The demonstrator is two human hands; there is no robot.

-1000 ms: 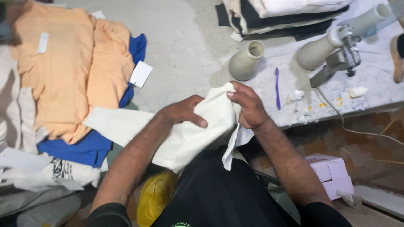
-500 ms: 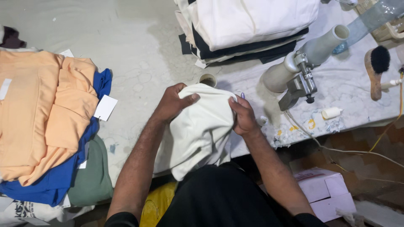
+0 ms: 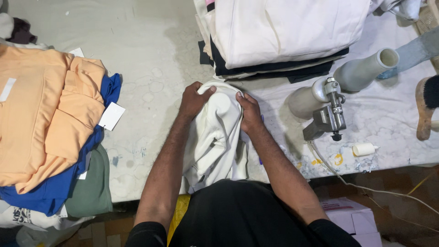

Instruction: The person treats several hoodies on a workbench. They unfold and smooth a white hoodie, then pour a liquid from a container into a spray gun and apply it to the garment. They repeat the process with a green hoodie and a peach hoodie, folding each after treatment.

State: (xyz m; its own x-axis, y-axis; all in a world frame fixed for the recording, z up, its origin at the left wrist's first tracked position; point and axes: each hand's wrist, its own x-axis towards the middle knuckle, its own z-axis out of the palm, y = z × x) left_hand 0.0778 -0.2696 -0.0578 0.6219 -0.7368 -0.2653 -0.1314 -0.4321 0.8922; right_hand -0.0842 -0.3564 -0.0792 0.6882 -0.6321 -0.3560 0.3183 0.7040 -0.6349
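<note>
A cream-white garment (image 3: 215, 137) is stretched over a rounded form at the table's near edge, its lower part hanging toward my lap. My left hand (image 3: 194, 99) grips the cloth on its upper left side. My right hand (image 3: 249, 113) presses and holds the cloth on the right side, fingers pointing up. The form under the cloth is hidden.
A folded stack of white and black garments (image 3: 283, 36) lies just beyond my hands. Orange and blue clothes (image 3: 50, 114) with white tags are piled at left. A grey metal tool (image 3: 329, 116), pale tubes (image 3: 366, 71), a brush (image 3: 427, 107) and a cardboard box (image 3: 354, 219) are at right.
The view has shifted up and right. Both hands have pushed the white garment forward and pulled it down over the rounded form; it was bunched loosely between them before.
</note>
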